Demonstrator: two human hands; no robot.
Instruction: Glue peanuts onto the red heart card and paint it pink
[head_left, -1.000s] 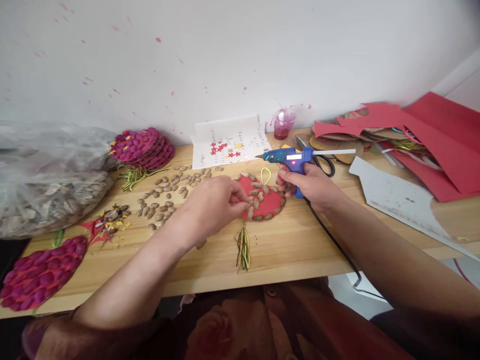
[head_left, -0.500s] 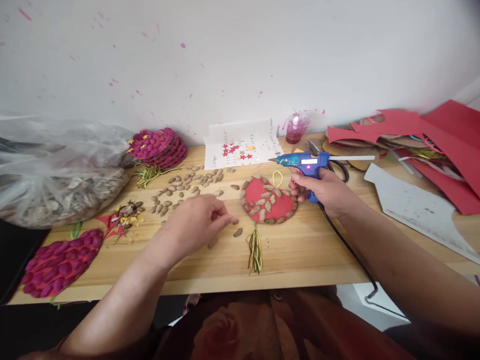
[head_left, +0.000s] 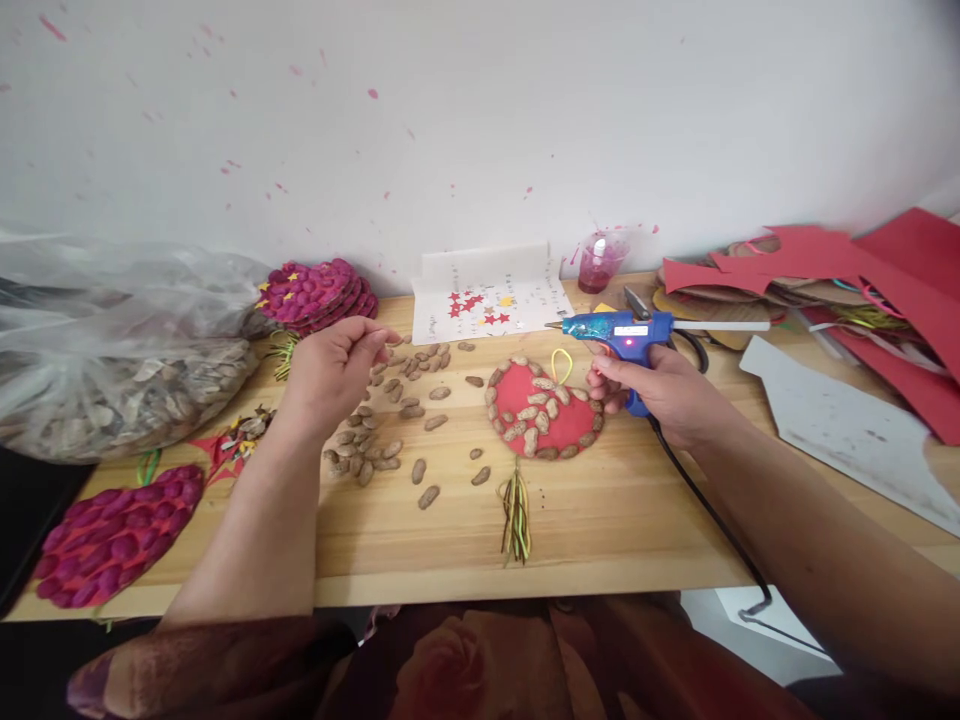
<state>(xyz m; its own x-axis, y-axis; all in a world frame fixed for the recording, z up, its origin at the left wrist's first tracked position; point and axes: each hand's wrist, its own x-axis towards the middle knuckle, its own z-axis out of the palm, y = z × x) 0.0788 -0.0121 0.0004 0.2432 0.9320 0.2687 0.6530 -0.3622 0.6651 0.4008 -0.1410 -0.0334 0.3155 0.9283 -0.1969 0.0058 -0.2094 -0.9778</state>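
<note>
My right hand point(head_left: 660, 388) grips a blue hot glue gun point(head_left: 619, 332), its nozzle pointing left above a red disc point(head_left: 541, 408) partly covered with glued peanut shells. The disc has a yellow loop at its top and a green-yellow tassel point(head_left: 516, 512) at its bottom. My left hand point(head_left: 330, 370) is raised over the loose peanut shells point(head_left: 375, 420) scattered on the wooden table point(head_left: 600, 510), its thumb and fingers pinched together at the tips on something too small to make out.
A clear plastic bag of shells point(head_left: 112, 370) lies at the left. Purple-painted shell discs point(head_left: 315, 295) and a heart shape point(head_left: 112, 535) sit nearby. Star-sticker paper point(head_left: 487, 300), a pink cup point(head_left: 600, 262), scissors point(head_left: 690, 345), red paper and cardboard point(head_left: 825, 270) fill the back and right.
My left hand left the red disc, swept left across the table and now lifts over the loose shells. The glue gun hand stayed beside the disc.
</note>
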